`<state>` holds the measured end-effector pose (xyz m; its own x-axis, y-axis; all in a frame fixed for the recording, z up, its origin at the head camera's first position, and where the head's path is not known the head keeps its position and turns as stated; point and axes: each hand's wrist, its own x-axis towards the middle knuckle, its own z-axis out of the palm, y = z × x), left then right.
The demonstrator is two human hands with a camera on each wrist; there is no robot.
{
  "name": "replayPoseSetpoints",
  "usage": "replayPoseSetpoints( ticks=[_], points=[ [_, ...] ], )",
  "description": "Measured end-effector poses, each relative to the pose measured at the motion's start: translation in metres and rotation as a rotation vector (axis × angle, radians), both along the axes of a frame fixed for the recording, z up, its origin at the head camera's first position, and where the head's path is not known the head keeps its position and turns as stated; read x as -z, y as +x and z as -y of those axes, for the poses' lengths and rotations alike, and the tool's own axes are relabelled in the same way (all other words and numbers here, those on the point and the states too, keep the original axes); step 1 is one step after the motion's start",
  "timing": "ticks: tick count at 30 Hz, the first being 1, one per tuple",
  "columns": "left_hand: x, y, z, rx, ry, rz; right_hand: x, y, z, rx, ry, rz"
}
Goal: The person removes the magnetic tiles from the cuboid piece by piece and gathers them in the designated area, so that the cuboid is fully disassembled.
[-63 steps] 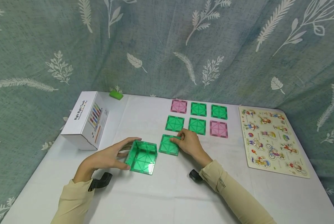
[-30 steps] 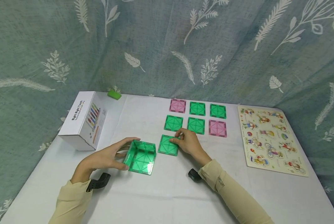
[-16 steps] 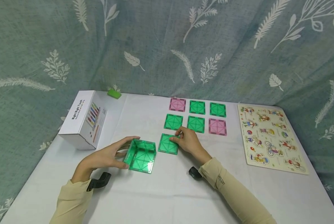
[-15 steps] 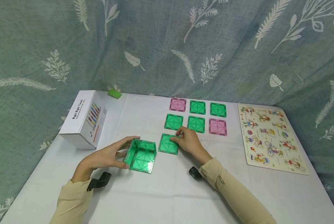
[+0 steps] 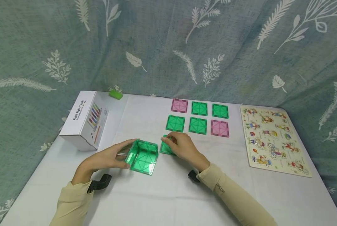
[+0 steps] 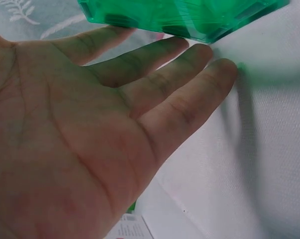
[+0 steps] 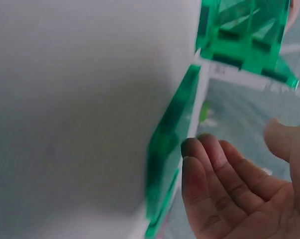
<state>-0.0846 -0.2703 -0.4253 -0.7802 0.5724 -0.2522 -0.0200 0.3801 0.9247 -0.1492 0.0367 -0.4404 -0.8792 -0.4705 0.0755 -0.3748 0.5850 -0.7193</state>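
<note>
An open box of green magnetic tiles (image 5: 144,161) stands on the table, with a floor, a left wall and a back wall. My left hand (image 5: 109,157) grips it from the left, thumb at the near corner and fingers at the far one. In the left wrist view the fingertips lie right at the green tiles (image 6: 184,17). My right hand (image 5: 183,149) hovers over a flat green magnetic tile (image 5: 165,149), covering its right part. In the right wrist view the fingers are loosely bent beside that tile (image 7: 172,129), with the thumb apart.
Behind are two rows of loose tiles, including a green tile (image 5: 197,126) and a pink tile (image 5: 220,128). A white box (image 5: 83,122) stands at left, a green block (image 5: 116,94) near the back edge, and a picture puzzle board (image 5: 275,141) at right.
My right hand has shifted left from the right edge of the flat green tile to over it, and its fingers have left the edge. The left hand and the box are nearly unchanged.
</note>
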Motion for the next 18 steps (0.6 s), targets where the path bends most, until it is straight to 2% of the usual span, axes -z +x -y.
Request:
replayPoseSetpoints(
  ticks=[6, 11, 18],
  points=[
    [0.000, 0.000, 0.000, 0.003, 0.014, 0.012, -0.011, 0.009, 0.015, -0.031, -0.055, -0.039],
    [-0.001, 0.000, -0.001, 0.003, 0.025, 0.025, -0.016, 0.013, 0.023, -0.086, -0.063, -0.001],
    [-0.003, 0.001, -0.001, -0.010, -0.007, -0.029, -0.018, 0.018, 0.033, -0.119, -0.052, 0.075]
  ],
)
